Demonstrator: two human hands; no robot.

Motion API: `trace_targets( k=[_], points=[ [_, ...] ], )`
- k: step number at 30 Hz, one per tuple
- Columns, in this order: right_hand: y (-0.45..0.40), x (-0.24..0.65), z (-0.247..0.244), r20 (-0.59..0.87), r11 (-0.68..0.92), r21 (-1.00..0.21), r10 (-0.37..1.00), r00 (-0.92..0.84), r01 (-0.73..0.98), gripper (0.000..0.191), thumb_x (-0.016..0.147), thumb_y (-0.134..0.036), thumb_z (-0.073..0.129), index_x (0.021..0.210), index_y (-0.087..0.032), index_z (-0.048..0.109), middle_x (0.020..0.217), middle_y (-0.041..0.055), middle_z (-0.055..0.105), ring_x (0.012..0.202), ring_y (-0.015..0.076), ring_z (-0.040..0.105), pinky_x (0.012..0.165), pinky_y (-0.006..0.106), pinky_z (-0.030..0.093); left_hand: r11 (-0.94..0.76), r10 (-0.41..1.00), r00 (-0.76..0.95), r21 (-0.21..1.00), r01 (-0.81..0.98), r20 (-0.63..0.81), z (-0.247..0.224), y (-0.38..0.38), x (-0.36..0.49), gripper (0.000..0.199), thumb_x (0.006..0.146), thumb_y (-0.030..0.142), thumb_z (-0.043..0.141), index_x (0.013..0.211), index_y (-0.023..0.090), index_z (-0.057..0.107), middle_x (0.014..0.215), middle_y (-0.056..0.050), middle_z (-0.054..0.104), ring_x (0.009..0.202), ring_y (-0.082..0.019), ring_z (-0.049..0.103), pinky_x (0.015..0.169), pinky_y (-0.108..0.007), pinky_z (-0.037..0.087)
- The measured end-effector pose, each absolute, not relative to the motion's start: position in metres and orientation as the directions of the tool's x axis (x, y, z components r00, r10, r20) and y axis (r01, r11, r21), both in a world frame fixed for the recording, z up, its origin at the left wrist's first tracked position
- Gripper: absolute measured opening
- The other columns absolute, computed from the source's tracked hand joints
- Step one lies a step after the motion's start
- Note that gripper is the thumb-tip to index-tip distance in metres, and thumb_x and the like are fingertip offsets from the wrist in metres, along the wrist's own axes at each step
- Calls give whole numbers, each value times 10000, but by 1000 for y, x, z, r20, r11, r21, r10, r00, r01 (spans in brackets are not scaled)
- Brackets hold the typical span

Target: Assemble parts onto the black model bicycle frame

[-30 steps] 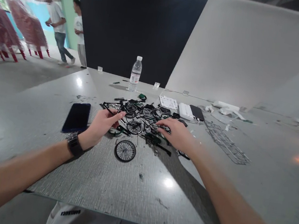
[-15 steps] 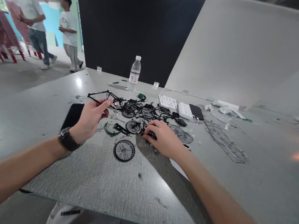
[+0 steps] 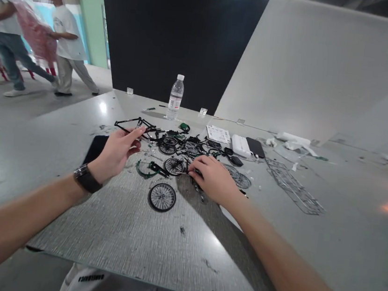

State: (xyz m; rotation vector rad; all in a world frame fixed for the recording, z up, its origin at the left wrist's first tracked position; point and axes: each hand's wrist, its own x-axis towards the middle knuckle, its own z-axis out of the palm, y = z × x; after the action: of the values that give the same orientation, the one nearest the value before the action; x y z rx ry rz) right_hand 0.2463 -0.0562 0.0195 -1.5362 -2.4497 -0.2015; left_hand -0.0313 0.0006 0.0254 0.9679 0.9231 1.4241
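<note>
My left hand (image 3: 115,152), a black watch on its wrist, pinches a thin black model bicycle frame (image 3: 131,124) and holds it just above the table. My right hand (image 3: 213,178) rests on a heap of small black and green bicycle parts (image 3: 186,147), its fingertips closed on a small dark piece I cannot make out. A loose spoked wheel (image 3: 162,197) lies nearest me, another wheel (image 3: 174,165) sits right by my right fingertips, and a green curved mudguard (image 3: 143,170) lies between my hands.
A dark phone (image 3: 95,147) lies under my left hand. A water bottle (image 3: 176,97) stands at the back of the grey table (image 3: 153,249). A leaflet (image 3: 218,133), white box (image 3: 240,144), black case (image 3: 255,146) and empty plastic sprue (image 3: 293,186) lie to the right. Two people walk at far left.
My left hand lifted the black frame out of the heap and moved it left. My right hand slid left and closed on a small part. The two people walked further left.
</note>
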Motion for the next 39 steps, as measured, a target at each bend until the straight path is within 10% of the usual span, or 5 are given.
trace_targets(
  k=[25, 39],
  points=[
    [86, 134, 26, 134, 706, -64, 707, -695, 705, 97, 894, -285, 746, 931, -197, 760, 1071, 109, 679, 991, 254, 608, 832, 331, 450, -114, 993, -72, 913, -391, 93, 36, 6, -38, 319, 662, 404, 891, 750, 156, 712, 709, 10, 607, 580, -84, 491, 555, -224, 397],
    [85, 144, 24, 135, 575, -130, 817, -560, 808, 138, 877, -302, 758, 862, -166, 776, 948, 97, 741, 859, 213, 655, 800, 293, 456, -114, 993, -52, 919, -378, 102, 39, 1, -35, 305, 678, 399, 879, 755, 164, 699, 696, 20, 592, 557, -85, 480, 534, -247, 364]
  ],
)
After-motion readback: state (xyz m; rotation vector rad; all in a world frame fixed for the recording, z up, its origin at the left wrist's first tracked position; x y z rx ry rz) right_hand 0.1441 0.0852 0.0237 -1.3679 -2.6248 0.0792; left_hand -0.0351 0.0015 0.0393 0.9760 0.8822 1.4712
